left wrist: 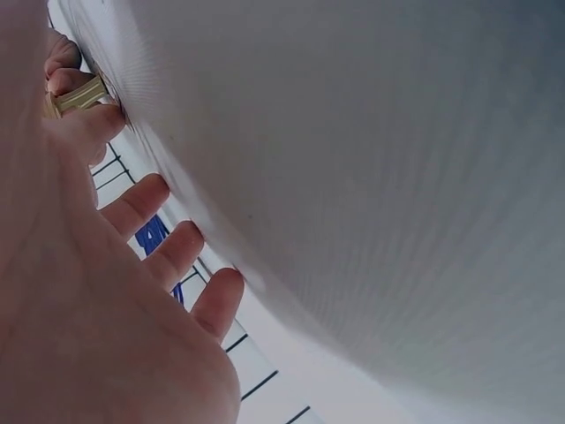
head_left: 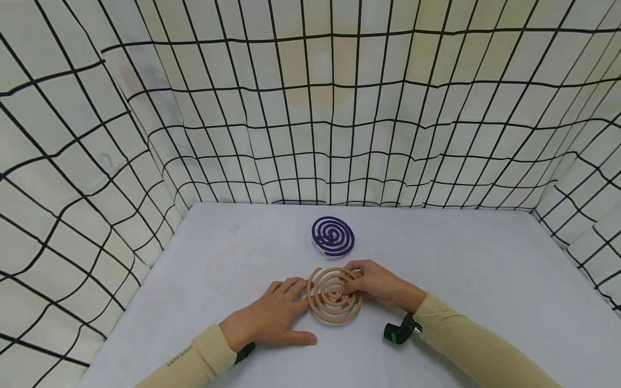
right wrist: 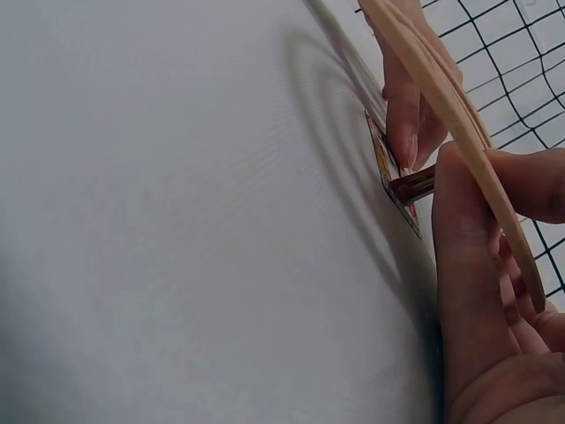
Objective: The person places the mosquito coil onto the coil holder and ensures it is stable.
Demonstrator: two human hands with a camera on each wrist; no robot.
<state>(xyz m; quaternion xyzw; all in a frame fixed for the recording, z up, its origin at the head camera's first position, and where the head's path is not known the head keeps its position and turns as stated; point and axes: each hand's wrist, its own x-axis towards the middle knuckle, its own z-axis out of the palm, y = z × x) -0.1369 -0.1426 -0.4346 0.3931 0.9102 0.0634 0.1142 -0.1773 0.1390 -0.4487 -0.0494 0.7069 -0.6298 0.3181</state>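
Observation:
My right hand (head_left: 380, 284) pinches a tan mosquito coil (head_left: 335, 321) near its centre, thumb on top and fingers beneath. In the right wrist view the coil (right wrist: 472, 150) is tilted and raised above the table. Below it stands a small tin coil stand (right wrist: 413, 185), a flat printed plate with an upright strip that reaches toward the coil's middle. My left hand (head_left: 266, 318) lies spread on the table at the coil's left, its fingertips at the stand's plate. Other left fingers (left wrist: 175, 252) rest on the tabletop.
Farther back on the white table (head_left: 233, 253) sits a dark purple mosquito coil (head_left: 352, 237), dark metal showing at its centre. White walls with black netting (head_left: 331, 84) enclose the back and both sides. Each wrist carries a black strap device (head_left: 400, 331).

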